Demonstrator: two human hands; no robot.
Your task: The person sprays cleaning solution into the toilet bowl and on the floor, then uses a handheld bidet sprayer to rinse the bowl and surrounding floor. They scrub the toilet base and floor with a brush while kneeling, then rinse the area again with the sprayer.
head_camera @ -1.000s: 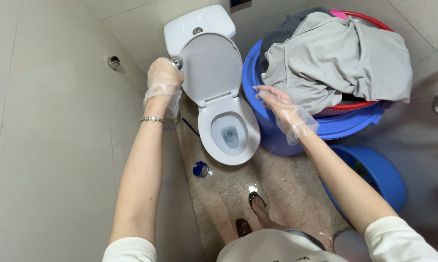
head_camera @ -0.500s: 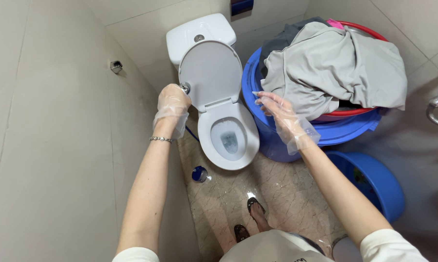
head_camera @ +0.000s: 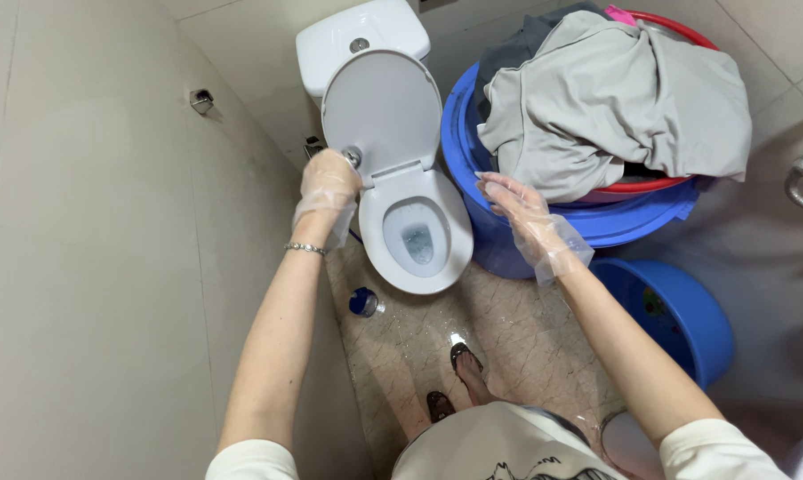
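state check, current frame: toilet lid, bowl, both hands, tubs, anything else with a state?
toilet lid: raised
toilet bowl: open, water inside
left hand: gloved, closed on metal sprayer head
right hand: gloved, open, holding nothing
large blue tub: heaped with grey clothes
small blue tub: upright

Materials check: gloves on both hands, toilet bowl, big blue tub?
Gloves on left hand and right hand: thin clear plastic film, loose and crinkled, with skin showing through. Toilet bowl: looks like glazed white ceramic, smooth and glossy. Blue tub: likely moulded plastic, uniform colour with a soft sheen.
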